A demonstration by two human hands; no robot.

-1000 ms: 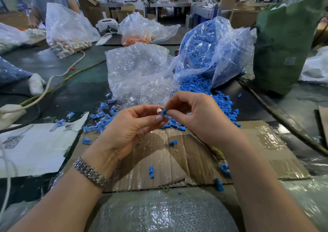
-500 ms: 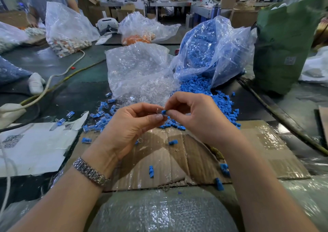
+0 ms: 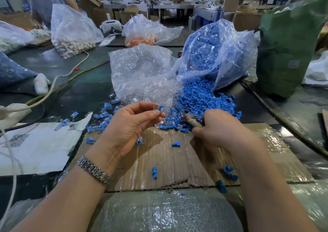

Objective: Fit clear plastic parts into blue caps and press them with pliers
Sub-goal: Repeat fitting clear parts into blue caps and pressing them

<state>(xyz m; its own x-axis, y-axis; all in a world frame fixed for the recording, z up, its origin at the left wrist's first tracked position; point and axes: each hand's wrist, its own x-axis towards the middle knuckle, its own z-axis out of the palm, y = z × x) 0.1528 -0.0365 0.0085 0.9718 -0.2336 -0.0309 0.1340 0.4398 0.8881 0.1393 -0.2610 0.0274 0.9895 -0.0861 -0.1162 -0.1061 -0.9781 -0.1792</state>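
While the left hand (image 3: pixel 131 127) holds it up above the far edge of the cardboard sheet (image 3: pixel 177 162), the blue cap (image 3: pixel 160 107) with a clear part fitted in it sits pinched between thumb and forefinger, the other fingers loosely curled. The right hand (image 3: pixel 220 127) is closed round a worn, brownish tool handle (image 3: pixel 193 122) just right of the cap; motion blur smears it, and whether it belongs to pliers cannot be told. Beyond both hands, loose blue caps (image 3: pixel 200 98) spill from a clear bag of blue caps (image 3: pixel 213 54) onto the dark table (image 3: pixel 79 89), beside a bag of clear parts (image 3: pixel 142 75). More caps lie scattered on the cardboard. A white sheet (image 3: pixel 35 146) lies at the left edge, a green sack (image 3: pixel 287 45) stands at the right. Another person (image 3: pixel 49 0), cut off by the frame, works at the far left corner among further bags in a cluttered workshop.
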